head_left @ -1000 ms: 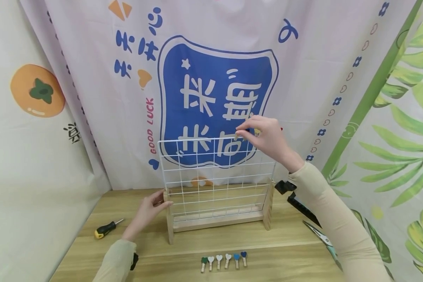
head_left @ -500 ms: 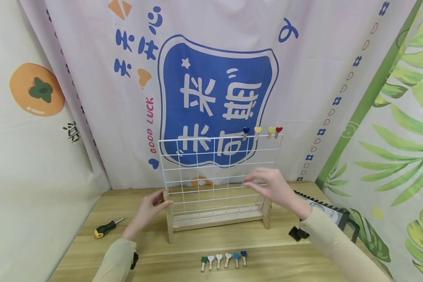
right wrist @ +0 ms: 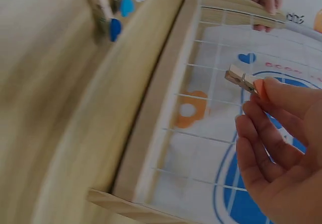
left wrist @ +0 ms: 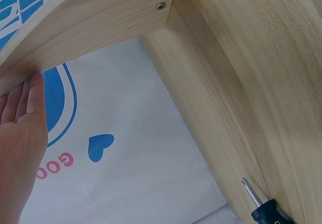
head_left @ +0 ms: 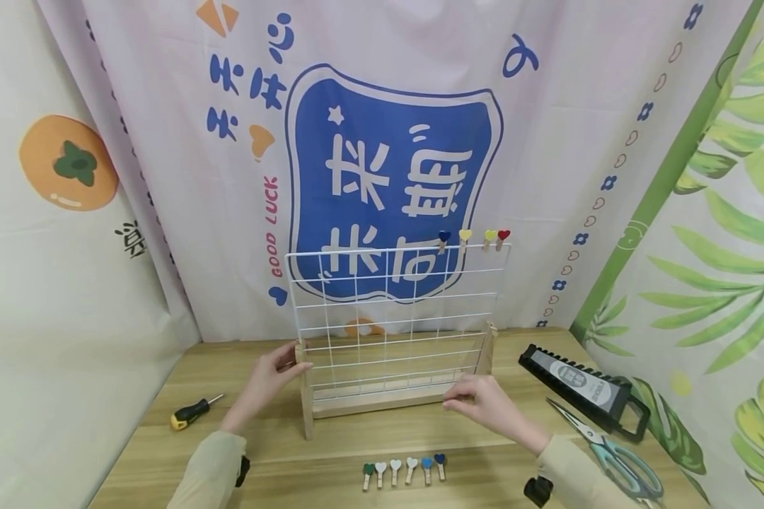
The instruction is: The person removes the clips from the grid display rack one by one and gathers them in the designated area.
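Observation:
A white wire grid [head_left: 372,323] stands upright in a wooden stand [head_left: 395,403]. My left hand [head_left: 274,375] grips the stand's left post, thumb in front; in the left wrist view its fingers lie behind the wood. Low before the grid's right part, my right hand [head_left: 484,406] pinches a small wooden clothespin [right wrist: 241,79] with an orange end, seen in the right wrist view. Heart clothespins in dark blue [head_left: 443,237], pale yellow [head_left: 465,236], yellow [head_left: 490,237] and red [head_left: 504,237] sit on the grid's top wire, toward the right.
A row of several heart clothespins [head_left: 395,470] lies on the table in front of the stand. At the left is a screwdriver [head_left: 194,412]. To the right lie a black rack-like holder [head_left: 576,382] and teal-handled scissors [head_left: 611,452]. A printed curtain [head_left: 229,212] hangs behind.
My right hand has come down from the grid's top wire to just above the table, uncovering the clothespins up there and the things at the right. The left hand stays on the post.

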`<state>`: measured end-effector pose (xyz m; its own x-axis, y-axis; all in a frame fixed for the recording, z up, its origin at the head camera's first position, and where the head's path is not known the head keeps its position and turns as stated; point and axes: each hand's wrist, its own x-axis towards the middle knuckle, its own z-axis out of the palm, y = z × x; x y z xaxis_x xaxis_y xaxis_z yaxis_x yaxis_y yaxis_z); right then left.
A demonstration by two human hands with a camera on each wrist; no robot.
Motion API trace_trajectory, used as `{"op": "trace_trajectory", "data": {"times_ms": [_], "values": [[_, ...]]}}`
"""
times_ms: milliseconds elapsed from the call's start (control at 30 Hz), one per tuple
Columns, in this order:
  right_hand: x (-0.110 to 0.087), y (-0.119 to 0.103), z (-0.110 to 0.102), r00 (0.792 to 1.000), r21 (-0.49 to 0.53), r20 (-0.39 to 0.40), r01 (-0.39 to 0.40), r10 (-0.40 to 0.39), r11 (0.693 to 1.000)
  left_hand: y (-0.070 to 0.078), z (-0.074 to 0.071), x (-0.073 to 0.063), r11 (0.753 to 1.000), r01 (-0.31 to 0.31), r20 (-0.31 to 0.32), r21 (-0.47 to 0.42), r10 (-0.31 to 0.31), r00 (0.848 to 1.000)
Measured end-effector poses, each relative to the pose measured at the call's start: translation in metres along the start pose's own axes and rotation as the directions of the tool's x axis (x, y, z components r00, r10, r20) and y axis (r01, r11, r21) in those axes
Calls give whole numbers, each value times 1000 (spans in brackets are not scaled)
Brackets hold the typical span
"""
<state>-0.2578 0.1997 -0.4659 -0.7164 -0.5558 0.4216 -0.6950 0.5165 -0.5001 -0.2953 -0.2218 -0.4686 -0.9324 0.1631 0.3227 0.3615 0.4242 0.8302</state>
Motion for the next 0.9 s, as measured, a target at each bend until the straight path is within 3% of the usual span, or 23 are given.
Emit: {"op": "trace_trajectory", "data": {"times_ms": [233, 533, 900], "values": [[-22, 16, 19, 989, 29, 101, -114, 111, 993, 2, 0, -1, 1000, 14, 13, -19, -13, 1000], [-42, 28, 32, 961, 12, 195, -201, 195, 979, 3, -1, 1, 1000, -5, 8, -8, 5, 1000], [-50, 32, 45, 930, 96, 306, -244, 204, 965, 1, -1, 0, 1000, -2, 17, -24, 2, 1000]]}}
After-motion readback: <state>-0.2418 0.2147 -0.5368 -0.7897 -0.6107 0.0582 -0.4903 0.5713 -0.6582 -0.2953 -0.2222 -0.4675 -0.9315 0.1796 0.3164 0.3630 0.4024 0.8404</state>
